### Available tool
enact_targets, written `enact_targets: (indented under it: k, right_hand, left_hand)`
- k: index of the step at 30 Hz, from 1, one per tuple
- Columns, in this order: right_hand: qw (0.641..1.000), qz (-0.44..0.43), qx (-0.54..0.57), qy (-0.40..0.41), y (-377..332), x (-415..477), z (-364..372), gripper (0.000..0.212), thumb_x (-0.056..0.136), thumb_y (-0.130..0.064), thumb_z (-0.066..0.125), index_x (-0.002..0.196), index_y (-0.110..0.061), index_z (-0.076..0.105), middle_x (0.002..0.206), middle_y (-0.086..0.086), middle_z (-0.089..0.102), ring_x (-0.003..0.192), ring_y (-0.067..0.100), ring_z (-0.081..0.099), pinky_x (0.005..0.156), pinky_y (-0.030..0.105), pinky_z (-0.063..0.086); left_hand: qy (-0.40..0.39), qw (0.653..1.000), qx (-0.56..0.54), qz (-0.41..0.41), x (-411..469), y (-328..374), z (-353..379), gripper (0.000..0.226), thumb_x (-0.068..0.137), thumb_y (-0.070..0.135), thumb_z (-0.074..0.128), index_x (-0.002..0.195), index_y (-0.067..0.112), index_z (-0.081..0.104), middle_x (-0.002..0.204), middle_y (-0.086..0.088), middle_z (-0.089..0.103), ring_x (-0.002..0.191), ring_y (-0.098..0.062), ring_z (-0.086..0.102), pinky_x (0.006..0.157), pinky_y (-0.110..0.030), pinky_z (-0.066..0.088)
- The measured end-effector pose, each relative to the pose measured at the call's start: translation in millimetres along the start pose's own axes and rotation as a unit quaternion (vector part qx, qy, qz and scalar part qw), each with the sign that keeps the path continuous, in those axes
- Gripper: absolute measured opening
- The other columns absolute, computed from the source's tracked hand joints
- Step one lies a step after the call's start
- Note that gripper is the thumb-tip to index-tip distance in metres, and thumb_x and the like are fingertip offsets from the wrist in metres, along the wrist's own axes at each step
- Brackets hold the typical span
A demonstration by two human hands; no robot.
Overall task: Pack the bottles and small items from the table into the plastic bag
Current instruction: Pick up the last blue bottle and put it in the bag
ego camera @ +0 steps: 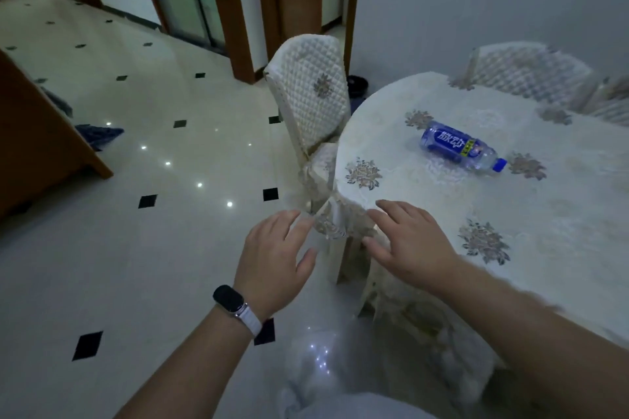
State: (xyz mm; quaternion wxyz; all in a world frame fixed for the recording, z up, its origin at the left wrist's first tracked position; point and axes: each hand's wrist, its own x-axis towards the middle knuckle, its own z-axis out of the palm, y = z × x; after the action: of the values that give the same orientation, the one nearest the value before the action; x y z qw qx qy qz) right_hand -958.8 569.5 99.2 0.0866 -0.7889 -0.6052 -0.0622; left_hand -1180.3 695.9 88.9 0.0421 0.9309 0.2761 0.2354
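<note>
A clear plastic bottle (461,146) with a blue label and blue cap lies on its side on the round table (561,201), its cap pointing right. My left hand (275,255), with a watch on the wrist, hovers off the table's left edge with fingers spread and holds nothing. My right hand (408,241) is stretched out flat over the table's near left edge, fingers straight, also holding nothing. Both hands are well short of the bottle. A pale translucent plastic bag (316,364) seems to lie low on the floor below my hands; its shape is blurred.
A chair with a quilted cream cover (311,102) is pushed against the table's left side. A second covered chair (531,75) stands behind the table. Glossy tiled floor (143,180) spreads to the left, with a wooden cabinet (37,146) at the far left.
</note>
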Motion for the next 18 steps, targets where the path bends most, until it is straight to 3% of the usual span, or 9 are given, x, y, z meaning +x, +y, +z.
enact_targets:
  k: [10, 18]
  right_hand:
    - [0.989, 0.146, -0.019, -0.031, 22, 41, 11, 0.054, 0.088, -0.053, 0.043, 0.125, -0.018, 0.061, 0.132, 0.006, 0.060, 0.118, 0.029, 0.056, 0.095, 0.043, 0.046]
    - [0.974, 0.221, 0.035, -0.044, 80, 129, 66, 0.057, 0.088, -0.054, 0.040, 0.127, -0.019, 0.061, 0.134, 0.006, 0.059, 0.120, 0.030, 0.055, 0.098, 0.044, 0.044]
  left_hand:
    - [-0.041, 0.990, -0.068, 0.116, 112, -51, 45, 0.040, 0.086, 0.035, 0.060, 0.121, 0.016, 0.062, 0.124, -0.008, 0.060, 0.113, -0.029, 0.057, 0.091, -0.044, 0.048]
    - [-0.122, 0.980, -0.073, 0.138, 214, -78, 114, 0.041, 0.087, 0.036, 0.061, 0.123, 0.018, 0.062, 0.130, -0.007, 0.058, 0.116, -0.027, 0.055, 0.095, -0.042, 0.045]
